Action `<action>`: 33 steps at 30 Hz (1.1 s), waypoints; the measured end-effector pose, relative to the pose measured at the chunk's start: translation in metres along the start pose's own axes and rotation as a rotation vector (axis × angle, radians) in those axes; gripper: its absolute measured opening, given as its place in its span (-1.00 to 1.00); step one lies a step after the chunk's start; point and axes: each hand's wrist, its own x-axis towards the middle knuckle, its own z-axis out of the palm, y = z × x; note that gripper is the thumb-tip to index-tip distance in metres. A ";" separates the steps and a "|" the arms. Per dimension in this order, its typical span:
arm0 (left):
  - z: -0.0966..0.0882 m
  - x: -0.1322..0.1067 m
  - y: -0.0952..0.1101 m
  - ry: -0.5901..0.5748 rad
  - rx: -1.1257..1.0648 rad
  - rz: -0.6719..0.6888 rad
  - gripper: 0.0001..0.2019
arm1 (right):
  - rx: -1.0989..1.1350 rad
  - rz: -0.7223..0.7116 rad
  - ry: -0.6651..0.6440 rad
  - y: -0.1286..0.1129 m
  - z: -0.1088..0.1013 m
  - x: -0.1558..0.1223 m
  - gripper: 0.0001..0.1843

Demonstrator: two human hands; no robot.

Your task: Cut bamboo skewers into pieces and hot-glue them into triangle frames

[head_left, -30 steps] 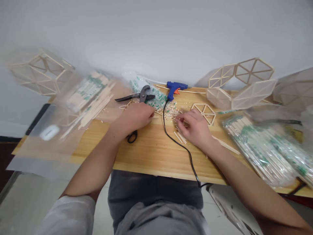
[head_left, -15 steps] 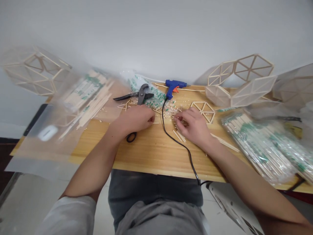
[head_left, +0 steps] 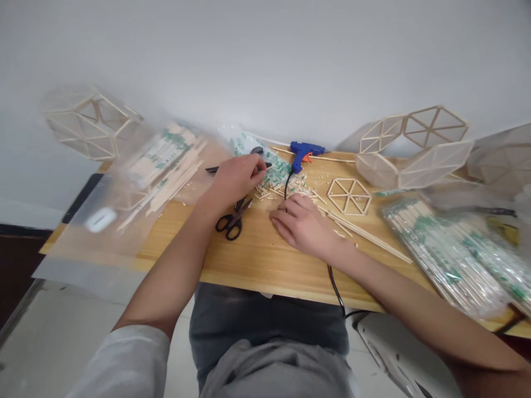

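Observation:
My left hand (head_left: 236,176) has closed over the black-handled cutting pliers (head_left: 259,151) at the back of the wooden table (head_left: 257,260); one handle sticks out to the left. Black scissors (head_left: 232,220) lie just below that hand. My right hand (head_left: 302,224) rests on the tabletop with curled fingers, over the black cord (head_left: 335,283) of the blue glue gun (head_left: 302,152). Whether it holds any sticks is hidden. Short cut wooden sticks (head_left: 274,190) are scattered between the two hands.
A flat hexagon stick frame (head_left: 348,196) lies right of my right hand, with long sticks (head_left: 365,235) beside it. Larger hexagon frames (head_left: 415,146) stand at the back right, another (head_left: 89,124) at the left. Packets of sticks (head_left: 448,254) fill the right side, a clear bag (head_left: 124,188) the left.
My left hand moved up off the scissors and closed on the pliers. My right hand slid left and toward me, away from the stick pile. The camera view shifted slightly.

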 end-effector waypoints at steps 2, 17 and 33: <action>0.005 0.001 -0.002 0.041 -0.013 -0.015 -0.85 | -0.067 0.027 -0.015 -0.005 0.008 0.007 -0.76; 0.017 0.001 0.000 0.225 -0.152 0.131 -0.95 | -0.145 0.087 -0.039 -0.009 0.019 0.018 -0.74; 0.021 0.002 -0.002 0.178 -0.194 0.116 -0.91 | 0.046 0.080 0.077 0.004 0.009 0.008 -0.93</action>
